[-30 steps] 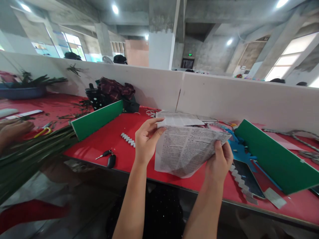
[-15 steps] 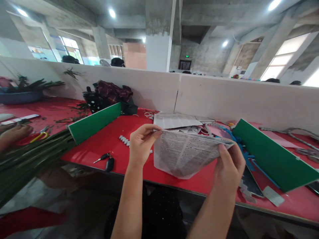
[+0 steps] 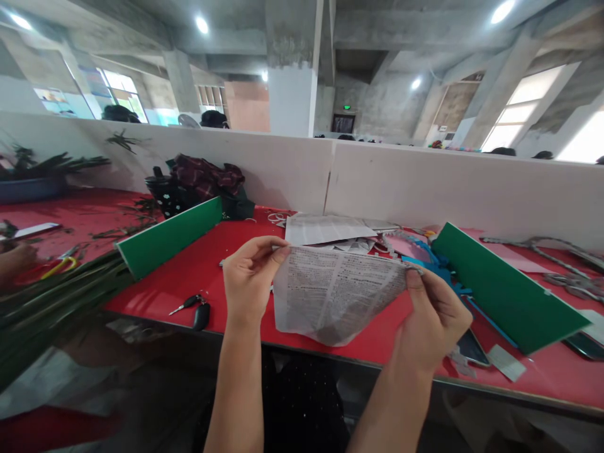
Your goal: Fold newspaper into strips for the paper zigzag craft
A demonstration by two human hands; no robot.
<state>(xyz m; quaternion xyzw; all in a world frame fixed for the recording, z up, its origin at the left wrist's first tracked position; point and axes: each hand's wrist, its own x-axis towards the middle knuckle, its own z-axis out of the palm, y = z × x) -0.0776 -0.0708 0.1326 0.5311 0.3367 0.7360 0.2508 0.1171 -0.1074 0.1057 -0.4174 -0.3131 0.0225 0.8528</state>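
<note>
Paper, thin and grey with tiny print, is what both hands hold: a newspaper sheet (image 3: 335, 292) folded so that it comes to a point at the bottom. It hangs in the air just over the near edge of the red surface (image 3: 207, 264), and it does not seem to touch it. The left hand (image 3: 248, 280) pinches the top corner at 9 o'clock of the sheet, with thumb and fingers closed on it. The right hand (image 3: 436, 318) grips the other top corner at 3 o'clock, thumb on the front.

I think this sheet is very light and very floppy. It bends and sags, and it would likely tear if pulled hard. It does not look slippery, so a soft pinch should be enough. The best places to hold look like the two top corners and the folded edges, where the paper is thicker.

At 12 o'clock from the sheet lies a pile of more newspaper (image 3: 325, 228). At 10 o'clock stands a green board (image 3: 167, 236). At 3 o'clock stands a second green board (image 3: 500, 283), with blue cut paper (image 3: 425, 261) beside it. Some keys (image 3: 195, 308) lie on the surface at 9 o'clock. Far off that way are long green stems (image 3: 51, 296) and another person's hand (image 3: 14, 261)
</note>
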